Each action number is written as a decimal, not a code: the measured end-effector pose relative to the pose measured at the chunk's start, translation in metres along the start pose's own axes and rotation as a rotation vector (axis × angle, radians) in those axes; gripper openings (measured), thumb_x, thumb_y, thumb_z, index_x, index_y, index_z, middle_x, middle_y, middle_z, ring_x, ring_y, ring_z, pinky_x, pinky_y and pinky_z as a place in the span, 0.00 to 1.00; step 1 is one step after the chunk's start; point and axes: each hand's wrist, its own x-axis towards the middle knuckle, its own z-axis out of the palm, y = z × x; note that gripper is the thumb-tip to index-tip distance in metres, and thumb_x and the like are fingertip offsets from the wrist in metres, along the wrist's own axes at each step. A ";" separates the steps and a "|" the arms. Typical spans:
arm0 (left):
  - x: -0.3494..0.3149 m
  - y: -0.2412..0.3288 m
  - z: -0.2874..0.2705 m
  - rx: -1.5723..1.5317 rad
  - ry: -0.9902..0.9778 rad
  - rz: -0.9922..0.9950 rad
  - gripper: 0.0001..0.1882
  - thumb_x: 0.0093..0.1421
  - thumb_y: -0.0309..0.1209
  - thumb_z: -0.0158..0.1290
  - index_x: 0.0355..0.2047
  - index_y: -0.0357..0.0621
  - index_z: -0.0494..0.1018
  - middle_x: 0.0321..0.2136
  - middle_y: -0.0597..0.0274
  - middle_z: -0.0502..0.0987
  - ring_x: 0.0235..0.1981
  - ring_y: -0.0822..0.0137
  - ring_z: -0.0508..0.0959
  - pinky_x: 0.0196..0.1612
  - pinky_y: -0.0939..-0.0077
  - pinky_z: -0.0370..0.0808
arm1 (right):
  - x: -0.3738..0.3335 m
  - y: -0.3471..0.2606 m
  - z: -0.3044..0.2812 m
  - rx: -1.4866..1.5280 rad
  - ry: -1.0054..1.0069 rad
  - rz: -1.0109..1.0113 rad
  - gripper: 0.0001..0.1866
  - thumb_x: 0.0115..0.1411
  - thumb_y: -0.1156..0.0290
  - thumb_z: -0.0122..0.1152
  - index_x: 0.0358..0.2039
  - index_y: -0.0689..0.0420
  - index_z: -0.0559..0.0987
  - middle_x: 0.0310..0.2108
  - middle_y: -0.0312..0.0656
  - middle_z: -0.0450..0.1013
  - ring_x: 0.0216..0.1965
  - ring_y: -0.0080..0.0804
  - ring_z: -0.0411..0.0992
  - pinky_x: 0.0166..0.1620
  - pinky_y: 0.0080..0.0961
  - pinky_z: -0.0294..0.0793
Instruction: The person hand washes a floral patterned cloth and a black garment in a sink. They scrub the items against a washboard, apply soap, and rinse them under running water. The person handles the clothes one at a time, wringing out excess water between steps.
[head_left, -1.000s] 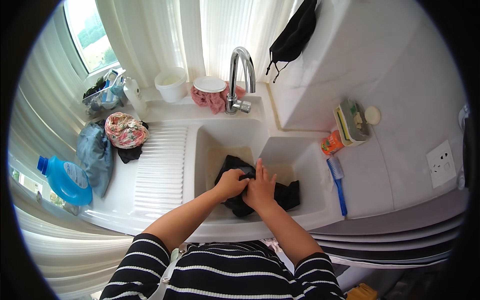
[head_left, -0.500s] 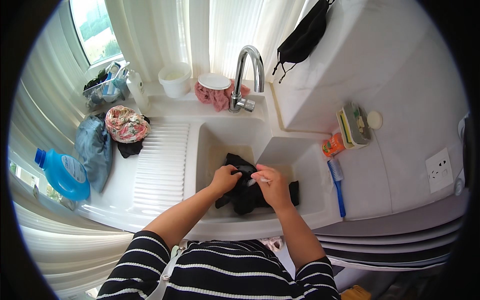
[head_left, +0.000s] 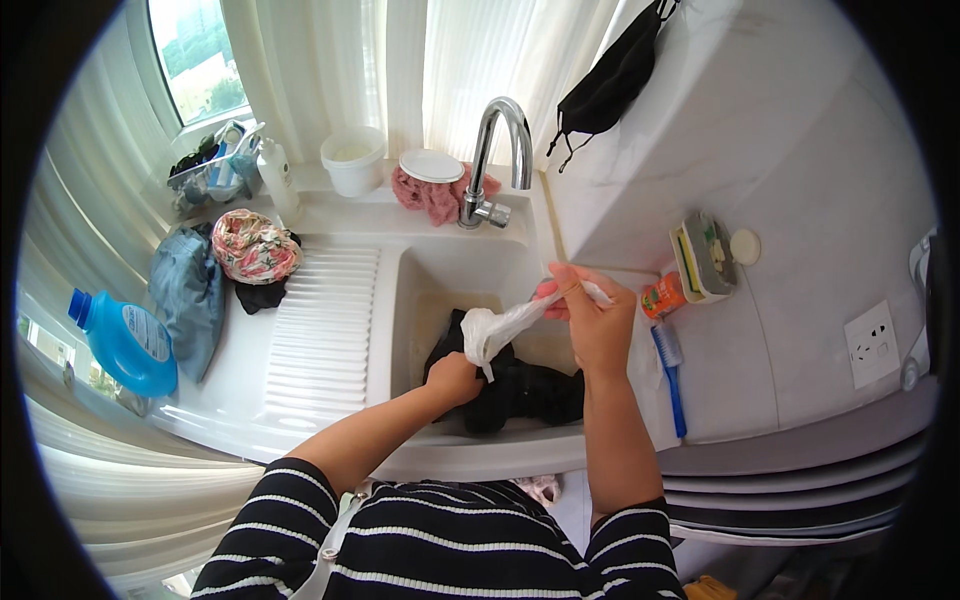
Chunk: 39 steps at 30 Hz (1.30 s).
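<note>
A soaked black garment (head_left: 525, 393) lies bunched in the sink basin, partly in cloudy water. My left hand (head_left: 454, 380) is closed on its left part, fingers mostly hidden. From beside that hand a thin white cloth (head_left: 508, 327) stretches up and to the right, twisted narrow at its upper end. My right hand (head_left: 600, 322) pinches that end, raised above the basin's right side. Whether the white cloth is joined to the garment, I cannot tell.
A chrome faucet (head_left: 497, 165) rises behind the basin. Left lie a ribbed washboard (head_left: 325, 315), a floral cloth bundle (head_left: 253, 246), a blue-grey garment (head_left: 187, 300) and a blue detergent bottle (head_left: 125, 345). Right are a blue brush (head_left: 670, 375), an orange container (head_left: 663, 297) and a sponge holder (head_left: 705, 258).
My right hand has moved up and right, drawing the white cloth out long from the black garment. My left hand has shifted slightly down, staying closed at the garment.
</note>
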 end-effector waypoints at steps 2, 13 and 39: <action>-0.002 -0.019 0.014 -0.090 -0.001 0.140 0.17 0.51 0.40 0.62 0.39 0.46 0.77 0.38 0.50 0.80 0.42 0.50 0.79 0.47 0.57 0.75 | 0.008 -0.018 0.003 -0.040 0.014 -0.051 0.12 0.63 0.68 0.61 0.38 0.65 0.82 0.27 0.42 0.79 0.26 0.24 0.77 0.31 0.18 0.78; -0.023 0.026 -0.055 -1.343 -0.151 0.267 0.33 0.61 0.31 0.57 0.63 0.47 0.55 0.57 0.54 0.68 0.53 0.58 0.74 0.55 0.61 0.72 | 0.022 0.019 -0.005 -0.018 0.046 0.210 0.15 0.60 0.66 0.64 0.37 0.67 0.80 0.28 0.45 0.79 0.25 0.29 0.78 0.29 0.20 0.78; -0.020 0.026 -0.056 -1.491 -0.169 -0.001 0.25 0.68 0.49 0.45 0.54 0.42 0.67 0.44 0.55 0.76 0.45 0.60 0.78 0.50 0.58 0.77 | -0.019 0.097 0.025 0.482 -0.489 0.586 0.29 0.65 0.61 0.59 0.62 0.57 0.64 0.53 0.40 0.70 0.47 0.28 0.72 0.48 0.30 0.76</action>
